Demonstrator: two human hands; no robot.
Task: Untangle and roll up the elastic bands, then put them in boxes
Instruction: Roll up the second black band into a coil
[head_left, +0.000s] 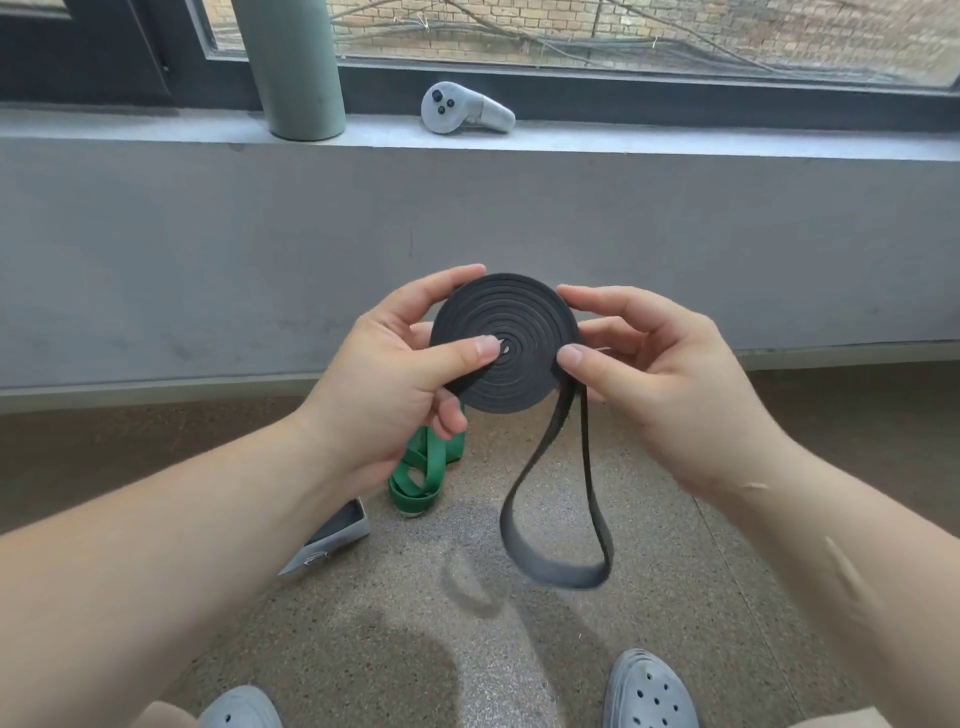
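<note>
The black band (506, 343) you held showed tight concentric rings on its coiled face, and its hanging tail at 6 o'clock was a duller charcoal. At 7 o'clock from the coil lay the green band (423, 467) — plain, saturated green — and beyond it the box (340, 532), pale grey outside, dark inside. Your floor (363, 623) was speckled brown and the wall (208, 249) flat grey. At 12 o'clock sat a controller (465, 109) — light grey with black buttons. At 11 o'clock stood a sage-green cylinder (293, 67).

Bare indoor room w/ concrete window sill (623, 137), speckled floor (363, 623).
</note>
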